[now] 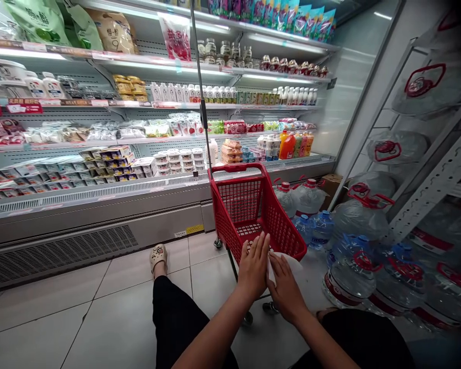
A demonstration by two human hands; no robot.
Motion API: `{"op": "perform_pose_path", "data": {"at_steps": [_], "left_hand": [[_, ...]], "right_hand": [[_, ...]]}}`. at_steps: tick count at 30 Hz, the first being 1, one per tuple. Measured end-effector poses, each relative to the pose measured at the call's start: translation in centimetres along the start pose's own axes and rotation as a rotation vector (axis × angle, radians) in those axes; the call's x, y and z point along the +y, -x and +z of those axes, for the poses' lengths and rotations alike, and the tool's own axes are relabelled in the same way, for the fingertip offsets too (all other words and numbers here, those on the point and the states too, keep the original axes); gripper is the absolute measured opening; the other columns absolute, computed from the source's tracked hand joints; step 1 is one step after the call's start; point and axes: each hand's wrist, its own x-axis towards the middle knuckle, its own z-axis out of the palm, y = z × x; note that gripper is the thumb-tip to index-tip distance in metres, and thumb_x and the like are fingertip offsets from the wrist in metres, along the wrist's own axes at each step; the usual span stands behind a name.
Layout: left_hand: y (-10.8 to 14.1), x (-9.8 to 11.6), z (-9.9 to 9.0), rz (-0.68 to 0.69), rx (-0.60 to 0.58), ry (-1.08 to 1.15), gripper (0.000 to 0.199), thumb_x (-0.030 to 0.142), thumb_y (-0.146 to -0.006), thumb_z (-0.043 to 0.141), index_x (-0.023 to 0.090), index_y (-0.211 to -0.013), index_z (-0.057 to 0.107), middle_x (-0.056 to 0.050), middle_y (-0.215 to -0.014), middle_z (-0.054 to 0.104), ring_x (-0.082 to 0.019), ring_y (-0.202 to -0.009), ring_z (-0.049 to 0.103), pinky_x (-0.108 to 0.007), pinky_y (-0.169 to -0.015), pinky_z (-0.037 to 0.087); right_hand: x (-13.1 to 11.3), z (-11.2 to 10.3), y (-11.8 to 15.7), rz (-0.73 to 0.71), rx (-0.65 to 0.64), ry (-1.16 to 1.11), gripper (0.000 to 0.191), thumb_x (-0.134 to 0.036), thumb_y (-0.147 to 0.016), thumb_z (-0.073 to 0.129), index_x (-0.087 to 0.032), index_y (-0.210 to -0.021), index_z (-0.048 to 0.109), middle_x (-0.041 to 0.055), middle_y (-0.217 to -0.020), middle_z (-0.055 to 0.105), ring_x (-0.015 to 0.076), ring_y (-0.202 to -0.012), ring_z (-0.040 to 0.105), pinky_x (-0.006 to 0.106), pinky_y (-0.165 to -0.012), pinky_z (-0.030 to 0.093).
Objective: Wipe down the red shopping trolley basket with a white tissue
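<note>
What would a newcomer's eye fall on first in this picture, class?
The bright red cart stands just right of centre, before a lit, stocked refrigerated display. At its near end, the left hand and right hand are close together, beside something white. Red-handled water bottles crowd the right side.

The left hand (255,266) partly hides the near end of the red plastic mesh shopping cart (223,220); the right hand (286,284) partly covers a flat white thing (294,264) there. Right of the cart, clear red-handled plastic bottles (445,300) run past the edge; left of it, print on round white tubs (174,163) is too small to read.
</note>
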Motion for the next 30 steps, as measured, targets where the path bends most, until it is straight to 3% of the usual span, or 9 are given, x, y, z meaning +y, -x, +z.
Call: {"op": "perform_pose_path", "data": {"at_steps": [3, 6, 11, 14, 16, 22, 24, 27, 30], "left_hand": [[0.4, 0.4, -0.9, 0.102, -0.020, 0.039, 0.094, 0.034, -0.095, 0.053, 0.019, -0.168, -0.003, -0.006, -0.174, 0.013, -0.024, -0.160, 0.017, -0.045, -0.129, 0.018], [0.5, -0.7, -1.5, 0.215, -0.067, 0.088, 0.094, 0.053, -0.095, 0.059, 0.025, -0.168, 0.007, -0.003, -0.174, 0.017, -0.022, -0.159, 0.021, -0.040, -0.129, 0.021], [-0.6, -4.5, -1.9, 0.248, -0.109, 0.077, 0.094, 0.066, -0.086, 0.070, 0.035, -0.164, 0.026, -0.002, -0.171, 0.028, -0.028, -0.158, 0.026, -0.051, -0.130, 0.017], [-1.7, -6.3, -2.0, 0.199, -0.098, 0.031, 0.089, 0.063, -0.089, 0.069, 0.036, -0.163, 0.028, -0.001, -0.170, 0.031, -0.028, -0.159, 0.022, -0.054, -0.130, 0.015], [-2.2, -6.4, -1.7, 0.160, -0.077, -0.006, 0.085, 0.056, -0.090, 0.070, 0.036, -0.163, 0.030, 0.000, -0.170, 0.031, -0.030, -0.159, 0.019, -0.057, -0.130, 0.013], [-2.3, -2.8, -0.1, 0.058, -0.021, 0.015, 0.092, 0.045, -0.080, 0.079, 0.033, -0.160, 0.036, -0.008, -0.170, 0.027, -0.042, -0.157, 0.019, -0.063, -0.127, 0.018], [-2.0, -1.9, 0.0, 0.053, -0.021, 0.014, 0.093, 0.043, -0.079, 0.080, 0.033, -0.160, 0.035, -0.010, -0.169, 0.027, -0.045, -0.156, 0.020, -0.065, -0.125, 0.019], [-1.5, -1.5, -0.4, 0.074, -0.052, -0.002, 0.094, 0.043, -0.082, 0.077, 0.033, -0.162, 0.031, -0.011, -0.165, 0.034, -0.044, -0.154, 0.025, -0.062, -0.124, 0.021], [-1.2, -1.4, -1.0, 0.096, -0.084, -0.012, 0.091, 0.042, -0.089, 0.070, 0.032, -0.166, 0.021, -0.009, -0.162, 0.042, -0.037, -0.152, 0.031, -0.058, -0.123, 0.025]], "right_hand": [[1.6, -0.6, 0.7, -0.053, -0.039, -0.084, 0.069, -0.029, -0.100, 0.040, -0.027, -0.166, 0.018, 0.0094, -0.160, 0.046, 0.0301, -0.151, 0.038, 0.059, -0.126, 0.030], [5.2, -2.3, 1.5, -0.078, -0.058, -0.119, 0.060, -0.032, -0.103, 0.036, -0.029, -0.162, 0.027, 0.0085, -0.160, 0.046, 0.0283, -0.150, 0.041, 0.060, -0.127, 0.025], [12.1, -4.4, 2.3, 0.106, 0.011, -0.051, 0.059, -0.034, -0.106, 0.029, -0.033, -0.164, 0.024, 0.0058, -0.165, 0.040, 0.0272, -0.153, 0.036, 0.058, -0.127, 0.025], [13.7, -4.9, 2.6, 0.219, 0.060, 0.026, 0.061, -0.035, -0.105, 0.029, -0.035, -0.165, 0.019, 0.0047, -0.166, 0.039, 0.0282, -0.154, 0.034, 0.057, -0.125, 0.031], [12.6, -4.9, 2.8, 0.241, 0.089, 0.061, 0.063, -0.034, -0.104, 0.029, -0.035, -0.166, 0.016, 0.0043, -0.166, 0.038, 0.0284, -0.153, 0.035, 0.058, -0.125, 0.032], [3.3, -3.5, 2.9, 0.103, 0.107, 0.058, 0.076, -0.034, -0.101, 0.036, -0.023, -0.168, 0.003, 0.0097, -0.169, 0.030, 0.0320, -0.155, 0.029, 0.060, -0.125, 0.028], [1.7, -3.1, 2.9, 0.069, 0.108, 0.091, 0.080, -0.033, -0.099, 0.039, -0.021, -0.168, 0.002, 0.0112, -0.167, 0.033, 0.0327, -0.153, 0.033, 0.060, -0.125, 0.027], [2.0, -3.1, 3.0, 0.008, 0.092, 0.137, 0.081, -0.029, -0.097, 0.041, -0.025, -0.168, 0.002, 0.0086, -0.159, 0.047, 0.0304, -0.144, 0.045, 0.058, -0.127, 0.024], [4.2, -3.5, 3.3, -0.007, 0.090, 0.165, 0.078, -0.028, -0.098, 0.040, -0.028, -0.168, 0.004, 0.0073, -0.148, 0.056, 0.0297, -0.138, 0.052, 0.056, -0.127, 0.024]]}}
